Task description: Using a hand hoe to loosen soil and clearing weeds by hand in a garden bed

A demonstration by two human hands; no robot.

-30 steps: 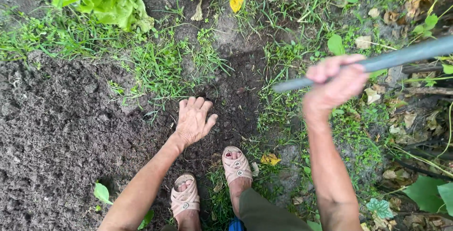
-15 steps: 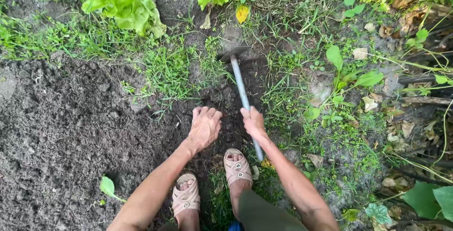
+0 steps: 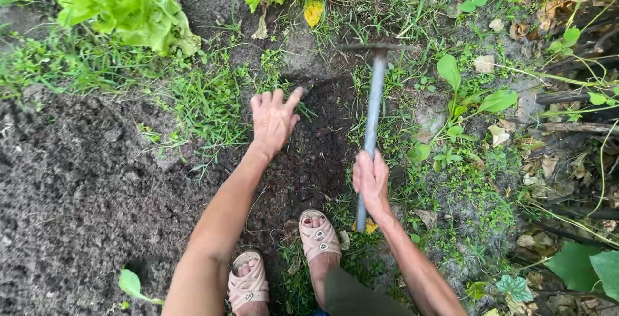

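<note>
My right hand (image 3: 372,178) grips the grey metal handle of a hoe (image 3: 374,106). Its blade lies in the grass at the far end, by a patch of dark dug soil (image 3: 322,142). My left hand (image 3: 273,118) is spread open with fingers apart, palm down, just over the grass and weeds (image 3: 206,106) at the edge of that soil. It holds nothing. Both my feet in beige sandals (image 3: 318,237) stand on the dark earth below the hands.
Loose tilled soil (image 3: 71,187) fills the left side. Leafy green plants (image 3: 122,9) grow at the top left and top centre. Dry leaves, vines and sticks (image 3: 567,129) cover the ground on the right.
The hoe swung down from a raised position and its blade now rests farther ahead in the grass. My left hand has reached forward toward the weeds.
</note>
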